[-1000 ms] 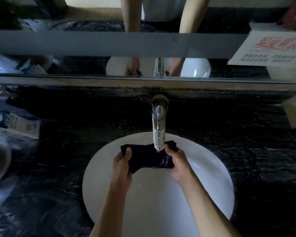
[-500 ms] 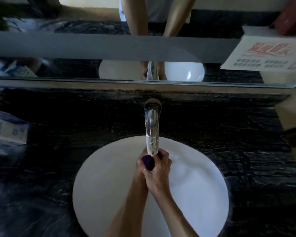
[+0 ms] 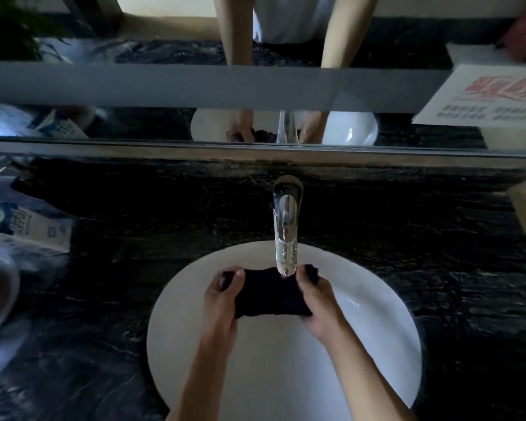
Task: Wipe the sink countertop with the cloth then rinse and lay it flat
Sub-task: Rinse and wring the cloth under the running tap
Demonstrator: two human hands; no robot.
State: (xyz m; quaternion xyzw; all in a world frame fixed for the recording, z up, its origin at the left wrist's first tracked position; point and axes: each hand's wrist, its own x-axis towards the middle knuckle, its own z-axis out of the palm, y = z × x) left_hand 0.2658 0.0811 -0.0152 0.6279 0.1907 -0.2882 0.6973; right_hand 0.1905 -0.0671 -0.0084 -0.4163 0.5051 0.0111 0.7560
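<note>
Over the white sink [image 3: 377,344], both hands had the dark cloth [image 3: 271,294] stretched between them, right under the tip of the tap [image 3: 286,226]. The left hand [image 3: 220,302] gripped the cloth's left end, fingers curled round it; the right hand [image 3: 316,302] pinched the right end the same way. Dark marble tabletop [image 3: 438,253] lay all around, with a carton [image 3: 28,229] off at the left.

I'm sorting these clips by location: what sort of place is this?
Most likely a bathroom or washroom: a round white sink basin set in a dark marble countertop, a chrome faucet, and a wall mirror behind.
</note>
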